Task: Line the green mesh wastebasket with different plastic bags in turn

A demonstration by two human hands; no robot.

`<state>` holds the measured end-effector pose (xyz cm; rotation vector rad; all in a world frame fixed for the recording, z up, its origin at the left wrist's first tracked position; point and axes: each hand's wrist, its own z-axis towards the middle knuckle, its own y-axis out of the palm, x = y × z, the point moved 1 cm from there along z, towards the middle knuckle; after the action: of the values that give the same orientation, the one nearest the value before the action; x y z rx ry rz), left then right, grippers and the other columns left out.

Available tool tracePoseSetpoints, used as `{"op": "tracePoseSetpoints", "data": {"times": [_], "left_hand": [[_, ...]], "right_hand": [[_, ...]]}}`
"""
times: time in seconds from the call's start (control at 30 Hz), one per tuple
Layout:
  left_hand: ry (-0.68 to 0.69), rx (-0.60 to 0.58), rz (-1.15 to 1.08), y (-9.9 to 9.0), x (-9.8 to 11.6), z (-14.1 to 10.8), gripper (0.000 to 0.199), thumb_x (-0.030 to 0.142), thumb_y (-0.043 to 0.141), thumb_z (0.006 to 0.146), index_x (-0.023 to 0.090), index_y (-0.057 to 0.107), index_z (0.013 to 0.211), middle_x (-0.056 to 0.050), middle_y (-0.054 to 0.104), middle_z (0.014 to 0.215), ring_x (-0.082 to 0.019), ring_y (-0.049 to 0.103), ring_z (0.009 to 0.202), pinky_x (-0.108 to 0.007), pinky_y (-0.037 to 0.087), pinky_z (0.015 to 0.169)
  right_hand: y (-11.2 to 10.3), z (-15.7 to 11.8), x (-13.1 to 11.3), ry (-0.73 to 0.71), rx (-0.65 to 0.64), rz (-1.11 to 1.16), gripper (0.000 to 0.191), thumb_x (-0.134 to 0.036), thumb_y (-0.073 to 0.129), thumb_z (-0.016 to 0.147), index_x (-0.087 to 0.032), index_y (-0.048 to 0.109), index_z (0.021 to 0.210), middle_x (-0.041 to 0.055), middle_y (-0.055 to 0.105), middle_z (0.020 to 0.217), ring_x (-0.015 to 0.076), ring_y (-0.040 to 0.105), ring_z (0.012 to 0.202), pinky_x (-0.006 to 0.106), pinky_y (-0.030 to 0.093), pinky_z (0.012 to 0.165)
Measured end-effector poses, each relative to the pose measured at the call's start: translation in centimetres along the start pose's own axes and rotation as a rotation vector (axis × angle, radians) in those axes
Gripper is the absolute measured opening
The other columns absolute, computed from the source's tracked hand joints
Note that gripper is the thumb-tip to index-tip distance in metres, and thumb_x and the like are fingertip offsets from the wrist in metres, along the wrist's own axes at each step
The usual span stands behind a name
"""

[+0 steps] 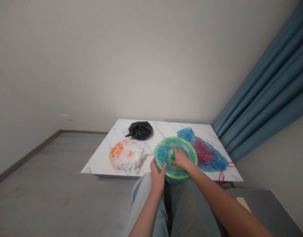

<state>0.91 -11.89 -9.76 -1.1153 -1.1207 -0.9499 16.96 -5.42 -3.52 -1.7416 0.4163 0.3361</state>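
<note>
Clasping a green-rimmed container (pixel 177 176) in my left hand (pixel 158 176), at the near edge of the tabletop (pixel 99 161), right hand (pixel 180 158) inside (I cannot tell its grip).

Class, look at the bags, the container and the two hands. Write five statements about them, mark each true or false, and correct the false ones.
1. The left hand is at the rim of the green-rimmed container. True.
2. The right hand is outside the container. False: it reaches inside.
3. The black bag lies farther from the person than the white bag. True.
4. The printing on the white bag is blue. False: it is orange.
5. The blue bag with reddish contents lies to the right of the container. True.
</note>
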Motion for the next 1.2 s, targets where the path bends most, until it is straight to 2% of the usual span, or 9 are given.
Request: {"op": "tracePoseSetpoints", "data": {"times": [0.07,0.1,0.27,0.33,0.57,0.73,0.9,1.1,1.2], "left_hand": [[0.052,0.014,0.058,0.3,-0.4,0.0,0.065,0.052,0.055,0.088,0.019,0.036,0.140,-0.016,0.042,0.142,-0.028,0.037,0.137,-0.045,0.032,0.113],[0.063,0.013,0.078,0.3,-0.6,0.1,0.063,0.052,0.055,0.088,0.019,0.037,0.139,-0.017,0.040,0.143,-0.029,0.034,0.139,-0.047,0.029,0.114],[0.018,0.003,0.029,0.1,-0.8,0.7,0.053,0.047,0.044,0.095,0.019,0.036,0.139,-0.015,0.035,0.145,-0.025,0.026,0.143,-0.045,0.023,0.118],[0.013,-0.005,-0.008,0.1,-0.7,0.9,0.050,0.046,0.044,0.095,0.020,0.038,0.138,-0.014,0.039,0.142,-0.024,0.031,0.140,-0.044,0.025,0.117],[0.000,0.046,-0.067,0.2,-0.6,0.7,0.049,0.034,0.051,0.091,0.022,0.038,0.136,-0.012,0.042,0.134,-0.023,0.043,0.128,-0.041,0.036,0.109],[0.041,0.166,-0.096,-0.4,0.3,0.6,0.052,0.034,0.055,0.088,0.024,0.034,0.135,-0.012,0.041,0.134,-0.021,0.051,0.114,-0.034,0.047,0.094],[0.259,0.182,0.011,-1.7,1.5,1.0,0.034,0.034,0.056,0.089,0.022,0.049,0.120,-0.011,0.043,0.127,-0.024,0.045,0.123,-0.037,0.045,0.099],[0.441,0.140,0.209,-3.2,4.7,1.3,0.022,0.028,0.051,0.091,0.022,0.058,0.112,-0.011,0.046,0.128,-0.026,0.042,0.127,-0.046,0.033,0.110],[0.545,-0.007,0.282,-2.8,7.8,2.3,0.026,0.026,0.046,0.092,0.022,0.058,0.115,-0.011,0.049,0.131,-0.026,0.045,0.126,-0.044,0.035,0.109]], "right_hand": [[1.3,1.4,0.7,0.116,-0.114,0.040,0.107,-0.017,0.086,0.043,-0.016,0.043,0.141,0.0197,0.057,0.132,0.0339,0.057,0.116,0.041,0.043,0.097],[1.7,1.9,1.0,0.152,-0.131,0.071,0.103,-0.014,0.085,0.043,-0.017,0.047,0.138,0.0172,0.062,0.125,0.0324,0.060,0.112,0.039,0.045,0.094],[0.4,2.1,1.6,0.132,-0.040,0.097,0.030,-0.011,0.062,0.068,-0.014,0.070,0.097,0.0137,0.072,0.098,0.0292,0.066,0.098,0.035,0.047,0.087],[-0.8,1.2,1.5,0.120,-0.019,0.090,0.019,-0.014,0.056,0.073,-0.015,0.071,0.085,0.0140,0.072,0.092,0.0298,0.066,0.095,0.036,0.047,0.086],[-7.2,-4.6,3.2,0.112,0.394,0.043,0.025,-0.035,0.058,0.077,-0.017,0.070,0.091,0.0133,0.070,0.097,0.0291,0.063,0.097,0.036,0.046,0.087],[-10.0,-7.5,6.5,0.300,0.435,0.463,0.031,-0.048,0.064,0.074,-0.018,0.070,0.081,0.0102,0.072,0.082,0.0285,0.067,0.085,0.035,0.052,0.074],[-11.4,-7.4,10.4,0.356,0.565,1.149,0.033,-0.038,0.060,0.076,-0.020,0.065,0.104,0.0079,0.072,0.104,0.0238,0.068,0.095,0.033,0.058,0.072],[-15.3,-5.4,15.6,0.572,0.679,1.340,0.023,-0.030,0.045,0.085,-0.025,0.057,0.104,0.0047,0.070,0.096,0.0182,0.068,0.081,0.034,0.059,0.067],[-16.8,-3.9,17.7,0.611,0.717,1.293,0.022,-0.035,0.043,0.087,-0.025,0.055,0.102,0.0043,0.069,0.094,0.0175,0.066,0.080,0.038,0.058,0.072]]}}
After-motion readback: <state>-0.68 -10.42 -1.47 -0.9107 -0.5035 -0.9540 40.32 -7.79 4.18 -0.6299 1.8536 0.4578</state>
